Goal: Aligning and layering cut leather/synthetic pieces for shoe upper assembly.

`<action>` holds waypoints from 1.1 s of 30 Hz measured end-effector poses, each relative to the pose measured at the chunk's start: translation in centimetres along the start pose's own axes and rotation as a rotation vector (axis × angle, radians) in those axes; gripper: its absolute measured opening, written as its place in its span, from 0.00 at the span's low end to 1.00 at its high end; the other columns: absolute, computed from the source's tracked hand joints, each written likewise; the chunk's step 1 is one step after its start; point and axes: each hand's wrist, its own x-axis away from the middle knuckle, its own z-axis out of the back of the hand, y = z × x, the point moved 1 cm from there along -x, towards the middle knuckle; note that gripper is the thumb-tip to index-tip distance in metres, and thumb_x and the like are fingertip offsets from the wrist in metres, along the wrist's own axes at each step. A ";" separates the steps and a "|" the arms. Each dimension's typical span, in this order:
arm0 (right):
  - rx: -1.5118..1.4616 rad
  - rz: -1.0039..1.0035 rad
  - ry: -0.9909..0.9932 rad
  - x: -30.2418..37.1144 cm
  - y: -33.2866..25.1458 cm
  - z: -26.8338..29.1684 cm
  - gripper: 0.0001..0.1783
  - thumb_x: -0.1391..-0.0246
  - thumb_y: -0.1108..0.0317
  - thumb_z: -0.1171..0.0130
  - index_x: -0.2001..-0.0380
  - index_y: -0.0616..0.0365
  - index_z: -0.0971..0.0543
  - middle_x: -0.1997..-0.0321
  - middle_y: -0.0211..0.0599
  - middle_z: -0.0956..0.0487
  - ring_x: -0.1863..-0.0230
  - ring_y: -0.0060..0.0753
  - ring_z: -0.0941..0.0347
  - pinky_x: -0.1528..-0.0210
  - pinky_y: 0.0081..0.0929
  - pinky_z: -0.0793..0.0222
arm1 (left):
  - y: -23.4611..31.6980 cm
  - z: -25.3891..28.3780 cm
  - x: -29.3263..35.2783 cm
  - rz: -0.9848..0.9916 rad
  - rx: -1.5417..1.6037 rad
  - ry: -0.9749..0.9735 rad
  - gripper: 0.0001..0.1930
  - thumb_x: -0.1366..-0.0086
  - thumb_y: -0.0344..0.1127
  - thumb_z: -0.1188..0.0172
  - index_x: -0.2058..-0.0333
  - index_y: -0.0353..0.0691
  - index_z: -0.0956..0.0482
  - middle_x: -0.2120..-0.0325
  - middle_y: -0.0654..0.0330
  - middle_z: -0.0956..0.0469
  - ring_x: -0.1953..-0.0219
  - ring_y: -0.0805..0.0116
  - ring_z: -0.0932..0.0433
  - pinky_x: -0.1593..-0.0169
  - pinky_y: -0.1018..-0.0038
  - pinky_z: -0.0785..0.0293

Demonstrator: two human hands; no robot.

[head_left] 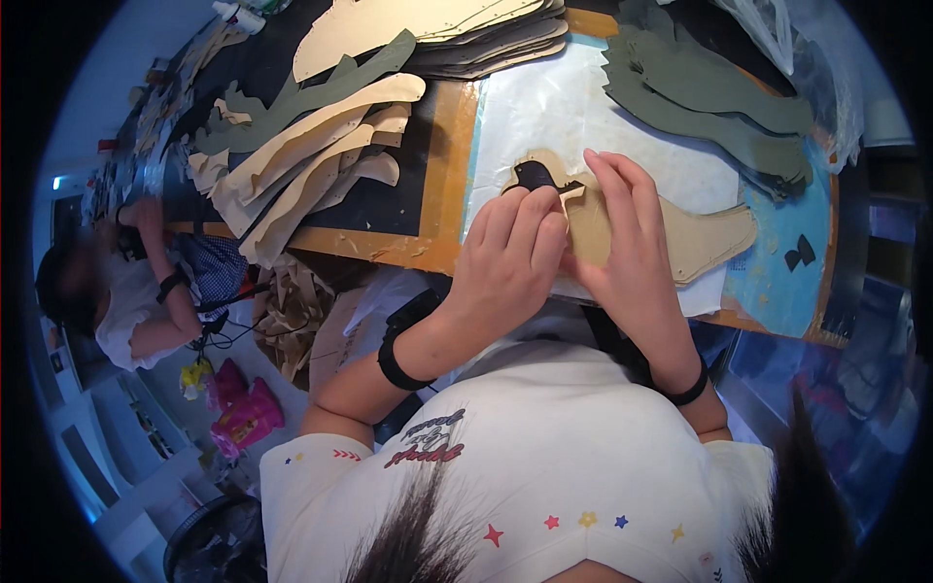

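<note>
At left, the tan pieces (326, 175) lie fanned with their near tips over the table edge (374, 249) — a bump from the left elbow could tip some off. The left hand (515, 238) is curled tight at the near side of the tan panel (708, 238), beside a dark patch (534, 176); its fingertips are hidden, so I cannot tell what they grip. A hard pull there could crease the panel. The right hand (627, 228) is loosely open, two fingers raised, thumb low by the left hand; with so light a hold, the panel could skid on the white sheet (544, 112). Farther right, green pieces (714, 121) overlap — a sweeping wrist could disturb them, or the black scraps (801, 254).
</note>
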 end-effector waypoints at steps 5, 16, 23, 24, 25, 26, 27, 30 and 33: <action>-0.124 -0.022 0.066 -1.1 1.1 0.0 0.29 0.53 0.78 0.28 0.45 0.50 0.19 0.40 0.43 0.28 0.46 0.46 0.25 0.46 0.36 0.25 | -0.4 -0.3 1.1 0.050 0.139 0.073 0.12 0.43 0.23 0.38 0.63 0.40 0.30 0.57 0.58 0.19 0.56 0.55 0.22 0.51 0.61 0.30; 0.103 0.289 0.128 -0.8 0.9 -0.5 0.10 0.56 0.74 0.27 0.68 0.55 0.17 0.58 0.30 0.20 0.53 0.41 0.24 0.53 0.36 0.26 | -0.3 -0.2 1.4 0.191 0.337 0.081 0.24 0.41 0.46 0.27 0.55 0.42 0.29 0.56 0.59 0.20 0.60 0.53 0.24 0.51 0.60 0.32; 0.313 0.449 0.096 0.1 1.2 0.1 0.10 0.53 0.68 0.34 0.65 0.52 0.19 0.56 0.28 0.21 0.49 0.41 0.26 0.46 0.41 0.29 | -0.1 -0.6 1.6 0.209 0.320 0.101 0.36 0.58 0.50 0.18 0.53 0.43 0.27 0.57 0.60 0.21 0.59 0.55 0.23 0.52 0.61 0.30; 0.350 0.477 0.089 0.3 1.3 0.4 0.09 0.52 0.68 0.35 0.65 0.52 0.20 0.55 0.29 0.21 0.48 0.41 0.27 0.46 0.41 0.28 | -0.1 -0.6 1.6 0.223 0.339 0.083 0.35 0.58 0.48 0.18 0.55 0.43 0.26 0.58 0.61 0.20 0.59 0.56 0.22 0.53 0.61 0.30; 0.353 0.468 0.084 0.3 1.3 0.8 0.09 0.52 0.68 0.35 0.65 0.52 0.20 0.55 0.29 0.21 0.48 0.41 0.27 0.46 0.41 0.28 | 0.0 -0.6 1.5 0.237 0.359 0.064 0.33 0.59 0.47 0.17 0.57 0.43 0.25 0.59 0.62 0.20 0.60 0.57 0.22 0.54 0.61 0.29; 0.346 0.515 0.063 0.1 1.4 1.2 0.09 0.52 0.68 0.35 0.65 0.52 0.20 0.56 0.29 0.22 0.49 0.40 0.26 0.45 0.41 0.27 | 0.0 -0.6 1.4 0.237 0.369 0.057 0.33 0.59 0.47 0.17 0.57 0.43 0.25 0.59 0.62 0.20 0.60 0.57 0.22 0.54 0.61 0.29; 0.337 0.563 0.042 0.0 1.4 1.5 0.09 0.52 0.68 0.35 0.65 0.52 0.20 0.57 0.30 0.22 0.49 0.38 0.26 0.44 0.40 0.27 | 0.0 -0.6 1.2 0.243 0.357 0.069 0.32 0.60 0.46 0.17 0.58 0.43 0.24 0.60 0.62 0.19 0.59 0.58 0.21 0.53 0.62 0.29; 0.335 0.651 -0.022 -0.2 1.3 2.6 0.09 0.52 0.68 0.35 0.66 0.53 0.20 0.58 0.30 0.21 0.52 0.36 0.24 0.45 0.39 0.25 | 0.1 -0.6 1.0 0.243 0.326 0.079 0.29 0.61 0.43 0.17 0.61 0.44 0.22 0.61 0.64 0.18 0.58 0.59 0.20 0.50 0.63 0.28; 0.294 0.741 -0.047 0.0 1.3 3.3 0.09 0.52 0.68 0.34 0.66 0.54 0.20 0.60 0.30 0.21 0.56 0.35 0.23 0.47 0.37 0.24 | 0.6 -0.3 1.0 0.250 0.287 0.066 0.26 0.59 0.40 0.19 0.61 0.45 0.22 0.60 0.64 0.17 0.56 0.61 0.19 0.44 0.62 0.29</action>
